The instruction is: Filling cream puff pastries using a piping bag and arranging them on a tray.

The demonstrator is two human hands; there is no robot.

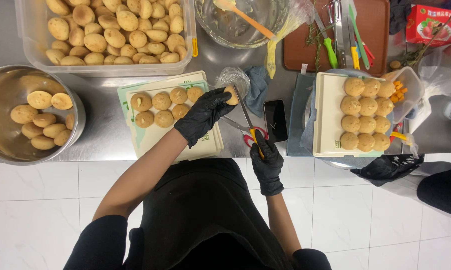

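My left hand (204,113), in a black glove, holds a small round tan pastry (232,95) over the steel counter. My right hand (267,159), also gloved in black, grips scissors (248,122) with red and yellow handles; the blades point up at the pastry and touch its side. Just left of my left hand lies a cream cutting board (205,145) carrying several of the same pastries (161,101), some with pale filling showing in a slit.
A clear tub (35,55) full of pastries stands far left, a steel bowl (78,112) with several more at left. A second board (326,115) of pastries sits right, beside a black phone (275,120). Another person's gloved hand (385,167) rests at lower right. A glass bowl (243,22) sits behind.
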